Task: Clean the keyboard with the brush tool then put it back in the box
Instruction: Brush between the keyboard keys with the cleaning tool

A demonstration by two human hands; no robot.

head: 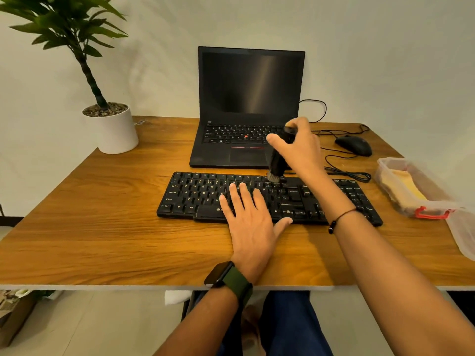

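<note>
- A flat black plastic keyboard (270,199) with pale lettered keys lies on the grained wooden table (102,227), just in front of an open black laptop (246,109).
- The right hand (299,147) curls round a dark, stubby cylindrical brush tool (278,163), held nearly upright; its pale bristle tuft touches the keyboard's top row.
- The left hand (250,217) lies flat, fingers straight and spread, pressing on the keys and front edge.
- A clear plastic box (411,188) with a red latch sits at the table's right edge, holding a yellow cloth.
</note>
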